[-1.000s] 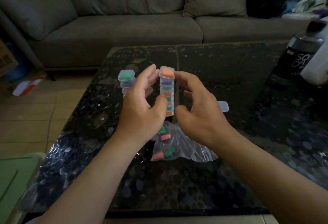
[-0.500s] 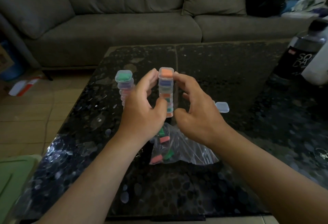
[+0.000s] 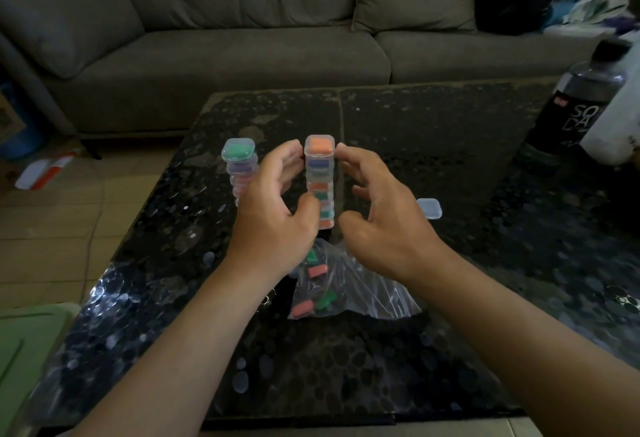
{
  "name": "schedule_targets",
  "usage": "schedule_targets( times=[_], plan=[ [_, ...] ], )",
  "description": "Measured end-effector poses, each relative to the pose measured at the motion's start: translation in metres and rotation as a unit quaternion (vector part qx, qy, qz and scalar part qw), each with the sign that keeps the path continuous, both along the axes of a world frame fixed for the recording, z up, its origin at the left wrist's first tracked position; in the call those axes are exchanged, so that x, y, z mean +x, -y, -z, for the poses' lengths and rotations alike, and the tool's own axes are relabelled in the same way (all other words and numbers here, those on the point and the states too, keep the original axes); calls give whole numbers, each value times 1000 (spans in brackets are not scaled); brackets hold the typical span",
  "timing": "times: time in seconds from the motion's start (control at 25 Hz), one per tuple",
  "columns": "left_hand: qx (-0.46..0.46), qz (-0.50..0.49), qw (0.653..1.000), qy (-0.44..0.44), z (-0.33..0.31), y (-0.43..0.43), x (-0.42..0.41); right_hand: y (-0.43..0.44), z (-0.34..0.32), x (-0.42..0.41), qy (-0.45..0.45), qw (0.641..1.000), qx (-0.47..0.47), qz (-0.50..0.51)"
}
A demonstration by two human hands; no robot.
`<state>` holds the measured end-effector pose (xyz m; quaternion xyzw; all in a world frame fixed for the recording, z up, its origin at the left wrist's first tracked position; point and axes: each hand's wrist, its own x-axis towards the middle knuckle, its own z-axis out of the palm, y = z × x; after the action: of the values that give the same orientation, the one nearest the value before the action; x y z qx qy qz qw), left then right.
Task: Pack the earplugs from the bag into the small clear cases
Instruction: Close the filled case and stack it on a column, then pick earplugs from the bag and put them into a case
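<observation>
A tall stack of small clear cases (image 3: 320,173) filled with orange, blue and green earplugs stands on the black table (image 3: 433,145). My left hand (image 3: 273,218) cups its left side, thumb pressed on the lower cases and fingertips near the top. My right hand (image 3: 384,225) cups the right side, index fingertip on the top orange case and thumb by the base. A second stack of filled cases (image 3: 239,164), green on top, stands just left, partly hidden by my left hand. The clear bag (image 3: 349,287) with orange and green earplugs lies under my wrists. One empty case (image 3: 429,208) sits to the right.
A dark bottle (image 3: 575,104) and a white object (image 3: 613,124) stand at the table's right edge. A grey sofa (image 3: 242,48) runs behind the table. A green bin lid (image 3: 24,350) is at lower left, and the tiled floor lies left of the table.
Both hands stay around the middle stack. My right fingers have eased a little away from its middle cases. The stack stands in the same spot.
</observation>
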<state>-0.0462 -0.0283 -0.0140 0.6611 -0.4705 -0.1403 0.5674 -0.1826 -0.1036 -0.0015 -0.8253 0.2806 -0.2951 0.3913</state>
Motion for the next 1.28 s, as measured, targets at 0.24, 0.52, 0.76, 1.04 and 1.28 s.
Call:
schedule_targets(
  times=[0.24, 0.52, 0.76, 1.04, 1.28],
  plan=[
    [-69, -45, 996, 38, 2, -12, -6, 10, -1, -18, -27, 995, -18, 99],
    [9, 98, 986, 136, 18, -6, -45, 36, 4, -56, -137, 971, 24, 195],
    [166, 74, 956, 229, -4, 53, -77, 48, -1, -85, -234, 951, 37, 199],
    [356, 71, 866, 344, 1, 110, -97, 52, -2, -101, -282, 942, 50, 177],
    [396, 64, 844, 355, 8, 120, -102, 53, 0, -103, -295, 942, 51, 153]
  ],
)
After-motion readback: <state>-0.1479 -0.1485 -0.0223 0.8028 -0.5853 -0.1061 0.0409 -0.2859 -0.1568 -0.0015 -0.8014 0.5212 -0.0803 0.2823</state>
